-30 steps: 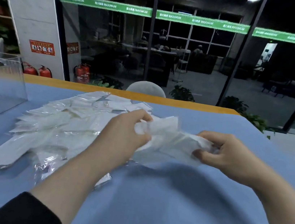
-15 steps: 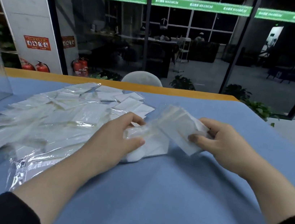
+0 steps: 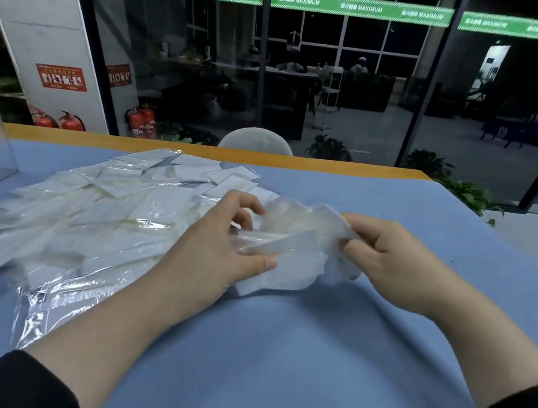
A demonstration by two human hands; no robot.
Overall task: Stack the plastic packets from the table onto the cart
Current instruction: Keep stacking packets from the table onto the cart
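On the table (image 3: 307, 365), we note left hand (image 3: 219, 252) and right hand (image 3: 394, 263) both gripping packets (image 3: 292, 252) (a bunch), pile (image 3: 86, 212) alongside.

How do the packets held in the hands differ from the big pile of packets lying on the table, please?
The held packets are a small bunch, gripped by the left hand and right hand; the pile is far larger and untouched. The held packets are bunched and crumpled; the pile lies spread flat on the blue table. Both are clear plastic with white contents.
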